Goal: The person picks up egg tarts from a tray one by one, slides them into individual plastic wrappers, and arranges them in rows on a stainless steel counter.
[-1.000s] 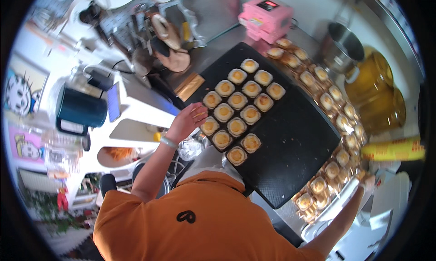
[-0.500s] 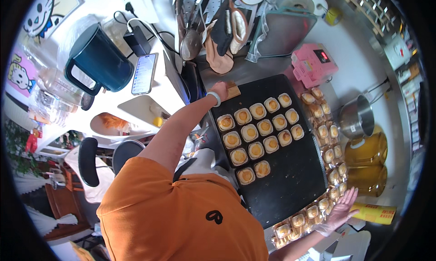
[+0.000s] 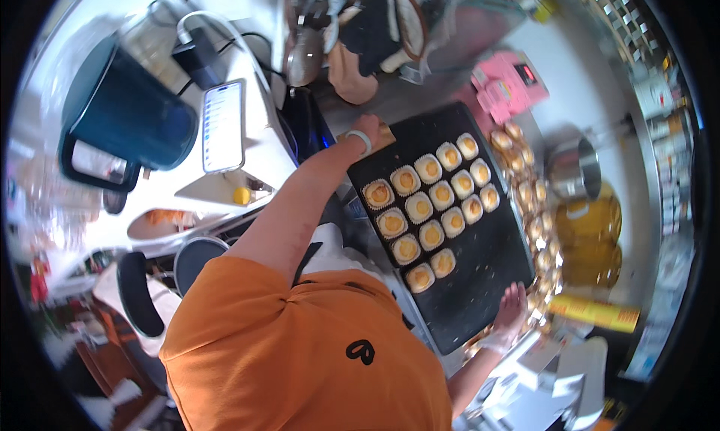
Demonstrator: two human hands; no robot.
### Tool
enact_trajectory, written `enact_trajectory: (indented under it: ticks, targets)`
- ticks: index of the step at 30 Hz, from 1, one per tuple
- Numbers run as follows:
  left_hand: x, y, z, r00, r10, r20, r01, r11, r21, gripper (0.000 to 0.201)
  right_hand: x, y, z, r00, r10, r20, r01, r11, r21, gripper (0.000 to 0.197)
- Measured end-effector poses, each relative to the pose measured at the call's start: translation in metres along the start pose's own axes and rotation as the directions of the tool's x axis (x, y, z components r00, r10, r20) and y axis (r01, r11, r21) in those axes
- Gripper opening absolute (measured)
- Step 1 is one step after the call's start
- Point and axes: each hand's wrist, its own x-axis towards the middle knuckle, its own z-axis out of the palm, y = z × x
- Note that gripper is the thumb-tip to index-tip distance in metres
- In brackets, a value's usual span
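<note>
A black baking tray (image 3: pixel 480 281) lies on the bench, and it carries thirteen small round pastries (image 3: pixel 431 234) in pale cups, each with a yellow-orange centre. They sit in short rows over the tray's far half; the near half is bare. Along the tray's right edge a line of further small pastries (image 3: pixel 525 198) in golden cups runs on the bench itself. Just beyond that line stands a steel pot (image 3: pixel 574 168), whose contents cannot be made out, and near it two round amber containers (image 3: pixel 589 240) filled with yellow liquid. A pink box-shaped device (image 3: pixel 504 86) sits off the tray's far right corner.

The person, in an orange shirt, leans over the tray. The left hand (image 3: pixel 365 127), a pale band at its wrist, is at the tray's far left corner, resting on a small brown flat piece (image 3: pixel 381 137); whether the fingers grip it cannot be told. The right hand (image 3: pixel 511 305) lies at the tray's near right edge, fingers stretched out and released, touching the rim.

To the left stand a dark blue jug (image 3: pixel 124 120) and a phone (image 3: pixel 223 127) with a lit screen.
</note>
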Motion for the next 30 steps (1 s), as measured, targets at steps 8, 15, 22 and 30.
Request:
enact_trajectory:
  ticks: [8, 15, 22, 30]
  targets:
    - [0.011, 0.000, -0.006, 0.996, 0.045, 0.079, -0.047, 0.999, 0.022, 0.012, -0.014, 0.087, 0.066, 0.961, -0.229, 0.153, 0.248, 0.479, -0.842, 0.056]
    - [-0.031, 0.048, -0.063, 0.962, 0.136, -0.235, -0.208, 0.927, -0.312, 0.007, -0.003, 0.111, 0.124, 0.953, -0.072, 0.294, 0.295, 0.004, -0.955, 0.075]
    - [-0.130, 0.036, -0.110, 0.952, 0.023, -0.304, -0.195, 0.813, -0.549, 0.011, 0.003, 0.119, 0.149, 0.996, 0.050, 0.076, 0.070, 0.121, -0.990, 0.080]
    - [-0.187, 0.008, -0.124, 0.938, -0.191, -0.290, -0.021, 0.802, -0.596, 0.009, 0.010, 0.118, 0.153, 1.000, -0.025, 0.015, 0.016, 0.038, -0.999, 0.086]
